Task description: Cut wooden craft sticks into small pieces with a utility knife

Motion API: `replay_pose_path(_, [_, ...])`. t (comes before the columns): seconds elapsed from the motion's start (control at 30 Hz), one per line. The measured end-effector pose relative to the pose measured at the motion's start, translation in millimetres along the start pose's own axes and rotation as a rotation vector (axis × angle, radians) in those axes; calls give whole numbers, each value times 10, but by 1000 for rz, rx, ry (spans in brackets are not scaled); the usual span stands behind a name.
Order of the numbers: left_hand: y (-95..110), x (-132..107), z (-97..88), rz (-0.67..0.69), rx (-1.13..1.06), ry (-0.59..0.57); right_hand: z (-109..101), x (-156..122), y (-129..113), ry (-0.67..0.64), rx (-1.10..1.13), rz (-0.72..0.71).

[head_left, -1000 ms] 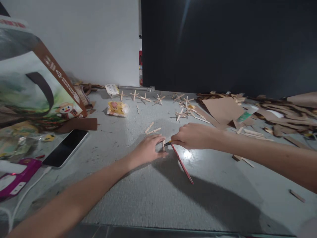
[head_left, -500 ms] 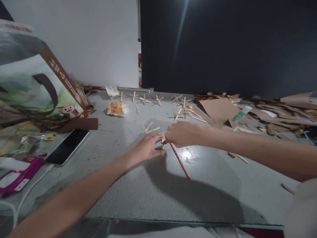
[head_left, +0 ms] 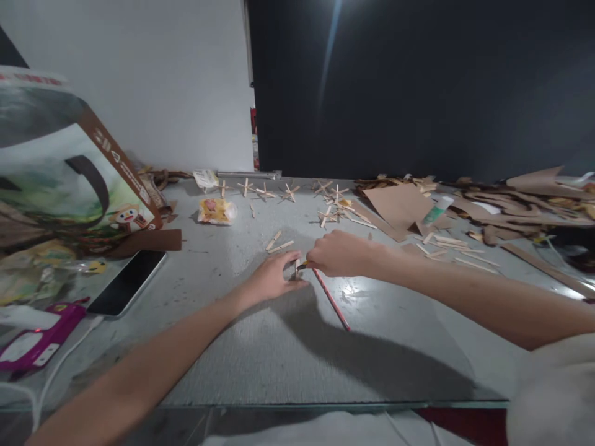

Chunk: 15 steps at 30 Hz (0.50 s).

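Note:
My left hand (head_left: pixel 273 276) rests on the table, thumb and forefinger gripping a short wooden stick (head_left: pixel 297 267) by its ends. My right hand (head_left: pixel 335 253) is closed around a small tool with a yellow body and dark tip (head_left: pixel 303 265); the fingers hide most of it. That tip meets or nearly touches the stick. A red striped pencil-like rod (head_left: pixel 332 300) lies below my right hand. Just beyond my left hand, two flat wooden sticks (head_left: pixel 281 246) form a V.
Several star-shaped stick pieces (head_left: pixel 290 193) line the back. A yellow packet (head_left: pixel 216 212) and a phone (head_left: pixel 126 284) lie to the left, near a large printed bag (head_left: pixel 56 167). Cardboard scraps (head_left: pixel 398 205), a glue stick (head_left: pixel 437 210) and loose sticks (head_left: pixel 446 243) occupy the right.
The view has shifted slightly, showing more of the right side. Both hands keep nearly the same pose, and the tool's tip shows a little more clearly between them.

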<state>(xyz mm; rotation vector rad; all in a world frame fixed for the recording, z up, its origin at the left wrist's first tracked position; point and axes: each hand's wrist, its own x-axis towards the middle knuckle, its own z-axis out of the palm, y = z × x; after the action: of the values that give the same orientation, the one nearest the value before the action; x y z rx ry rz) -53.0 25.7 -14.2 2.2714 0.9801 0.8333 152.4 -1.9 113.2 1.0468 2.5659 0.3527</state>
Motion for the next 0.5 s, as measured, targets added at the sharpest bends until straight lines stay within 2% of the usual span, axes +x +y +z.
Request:
replay_pose_path(0.1, [15, -8, -33, -62, -81, 30, 103, -121, -11, 48, 17, 59])
replay_pose_path(0.2, [60, -14, -75, -86, -61, 98, 195, -239, -26, 99, 49, 159])
replay_pose_path(0.37, [181, -44, -84, -88, 175, 83, 314, -368, -53, 140, 136, 285])
replay_pose_path(0.5, [253, -36, -87, -151, 324, 43, 457, -417, -43, 154, 210, 361])
